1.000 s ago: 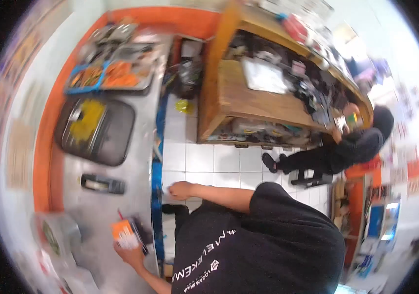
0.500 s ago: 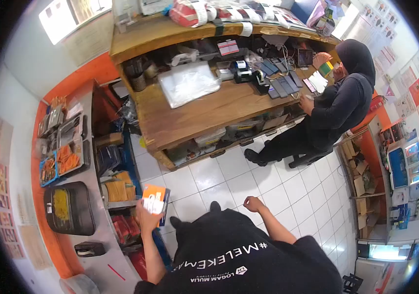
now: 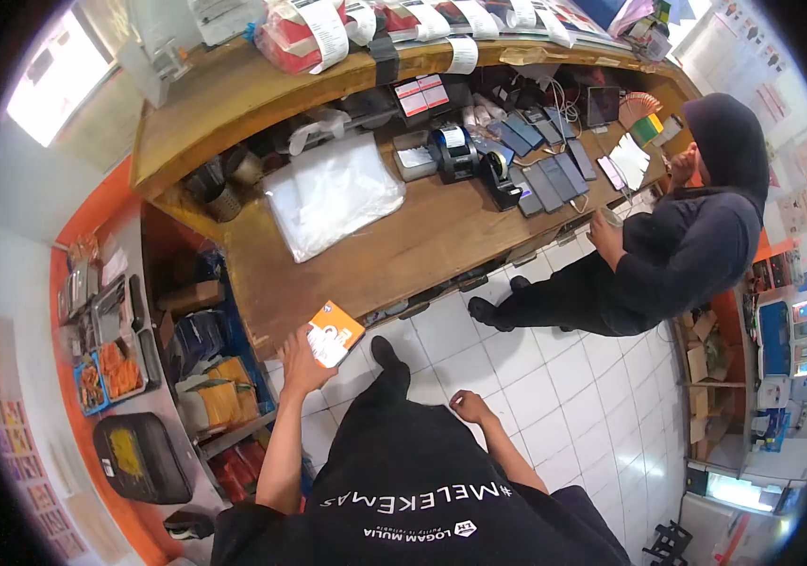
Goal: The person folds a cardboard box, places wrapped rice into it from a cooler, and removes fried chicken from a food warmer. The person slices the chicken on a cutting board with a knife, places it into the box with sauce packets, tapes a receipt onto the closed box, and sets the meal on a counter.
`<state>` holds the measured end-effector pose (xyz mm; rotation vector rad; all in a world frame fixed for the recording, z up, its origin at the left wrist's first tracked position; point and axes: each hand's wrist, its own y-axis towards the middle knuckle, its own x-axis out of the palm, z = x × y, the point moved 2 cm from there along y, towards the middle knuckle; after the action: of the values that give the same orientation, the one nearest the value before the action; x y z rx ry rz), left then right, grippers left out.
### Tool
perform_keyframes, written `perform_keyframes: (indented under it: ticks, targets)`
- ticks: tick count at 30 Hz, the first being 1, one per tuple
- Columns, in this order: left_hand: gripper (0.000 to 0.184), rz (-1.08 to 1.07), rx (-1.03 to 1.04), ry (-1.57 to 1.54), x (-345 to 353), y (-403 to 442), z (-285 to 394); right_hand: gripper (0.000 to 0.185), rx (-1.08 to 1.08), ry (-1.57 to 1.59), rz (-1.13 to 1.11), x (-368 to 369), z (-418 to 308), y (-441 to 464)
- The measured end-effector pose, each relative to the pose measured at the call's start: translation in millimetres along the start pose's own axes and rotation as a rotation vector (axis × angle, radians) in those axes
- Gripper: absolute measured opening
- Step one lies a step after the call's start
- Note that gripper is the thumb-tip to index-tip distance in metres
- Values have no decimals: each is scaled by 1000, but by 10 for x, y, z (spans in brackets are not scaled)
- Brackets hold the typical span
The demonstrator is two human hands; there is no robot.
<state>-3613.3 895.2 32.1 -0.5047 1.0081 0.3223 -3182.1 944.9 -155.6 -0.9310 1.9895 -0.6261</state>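
Observation:
An orange and white box (image 3: pixel 336 334) is in my left hand (image 3: pixel 302 366), close to the front left corner of the wooden counter (image 3: pixel 271 274). My fingers wrap its near edge, and the part of the box beneath them is hidden. My right hand (image 3: pixel 470 407) hangs over the white tiled floor, its fingers curled in, touching no object that I can see. A stack of clear plastic sheets or bags (image 3: pixel 328 193) lies on the counter beyond the box.
A co-worker (image 3: pixel 687 226) in dark clothes stands at the counter's right. Several phones (image 3: pixel 554 179) and a black tape dispenser (image 3: pixel 498 181) lie there. Shelves with brown envelopes (image 3: pixel 229 391) are on my left, beside a side table with an orange-filled tray (image 3: pixel 120 373).
I have stepped closer to the counter. My left hand has carried the box forward to the counter's front corner. The co-worker stays at the same place, one hand still near the face.

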Motion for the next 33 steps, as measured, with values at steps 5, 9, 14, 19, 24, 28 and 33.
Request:
perform_keyframes:
  ticks: [5, 9, 14, 19, 24, 28, 33]
  targets:
    - [102, -17, 140, 33, 121, 999, 288, 27, -79, -22, 127, -559, -445, 475]
    - [107, 12, 296, 18, 469, 1693, 571, 27, -167, 36, 168, -1004, -965, 827]
    - [122, 81, 346, 61, 354, 2010, 1236, 21, -383, -53, 79, -1296, -1507, 1254]
    - [100, 192, 196, -142, 278, 1641, 1248, 29, -577, -174, 114, -1691, -2295, 1378]
    - [87, 237, -27, -219, 420, 573, 510, 55, -947, -404, 207, -2071, -3236, 1553]
    - [89, 106, -435, -153, 1040, -763, -366, 91, -1074, -669, 307, -2158, -3488, 2017]
    - [83, 0, -943, -157, 2179, -2509, -859, 107, -986, -738, 149, -2206, -3496, 2211]
